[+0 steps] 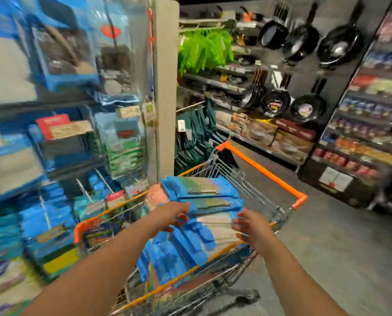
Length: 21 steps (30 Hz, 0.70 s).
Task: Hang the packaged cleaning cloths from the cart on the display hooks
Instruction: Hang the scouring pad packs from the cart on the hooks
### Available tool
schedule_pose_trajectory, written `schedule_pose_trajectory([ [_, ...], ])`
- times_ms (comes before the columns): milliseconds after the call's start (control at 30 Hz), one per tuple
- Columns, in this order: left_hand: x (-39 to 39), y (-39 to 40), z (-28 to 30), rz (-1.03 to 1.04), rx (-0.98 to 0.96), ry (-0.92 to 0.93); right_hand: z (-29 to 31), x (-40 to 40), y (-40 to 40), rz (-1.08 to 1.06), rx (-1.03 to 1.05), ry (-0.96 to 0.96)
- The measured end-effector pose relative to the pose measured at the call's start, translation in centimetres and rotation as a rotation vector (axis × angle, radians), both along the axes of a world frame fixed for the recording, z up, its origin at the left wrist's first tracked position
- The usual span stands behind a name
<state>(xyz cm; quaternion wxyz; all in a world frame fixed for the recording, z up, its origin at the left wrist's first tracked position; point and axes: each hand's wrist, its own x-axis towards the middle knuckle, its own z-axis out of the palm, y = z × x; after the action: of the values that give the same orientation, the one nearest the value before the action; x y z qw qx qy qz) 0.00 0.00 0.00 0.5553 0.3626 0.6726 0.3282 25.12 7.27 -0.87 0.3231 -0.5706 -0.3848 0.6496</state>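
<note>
Both hands are extended over the cart [262, 171] (orange-trimmed wire), where the blue cloth packs [204, 202] are stacked; left hand [171, 215] and right hand [250, 226] fingers are loosely spread, nothing visibly held.

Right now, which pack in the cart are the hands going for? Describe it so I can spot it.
Find the orange-rimmed cart in the aisle. Blue packs are piled inside it, and both hands, left hand and right hand, reach for the pale cloth pack between them. Unlike the green-and-tan packs stacked behind it, it shows a whitish cloth.
</note>
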Motion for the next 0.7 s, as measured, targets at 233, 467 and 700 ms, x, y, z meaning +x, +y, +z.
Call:
schedule_pose_trajectory([
  [233,0.7,10.7,-2.3,0.483,0.042,-0.061,-3.7,-3.2,9.4,0.139,-0.183,-0.01],
  [467,-1.9,17.3,-7.5,0.647,-0.049,0.18,-6.8,-5.3,14.3,0.118,-0.285,0.122],
  [700,-4.0,19.1,-7.7,0.499,-0.208,0.396,-8.1,-7.1,18.1,0.093,-0.405,0.156],
])
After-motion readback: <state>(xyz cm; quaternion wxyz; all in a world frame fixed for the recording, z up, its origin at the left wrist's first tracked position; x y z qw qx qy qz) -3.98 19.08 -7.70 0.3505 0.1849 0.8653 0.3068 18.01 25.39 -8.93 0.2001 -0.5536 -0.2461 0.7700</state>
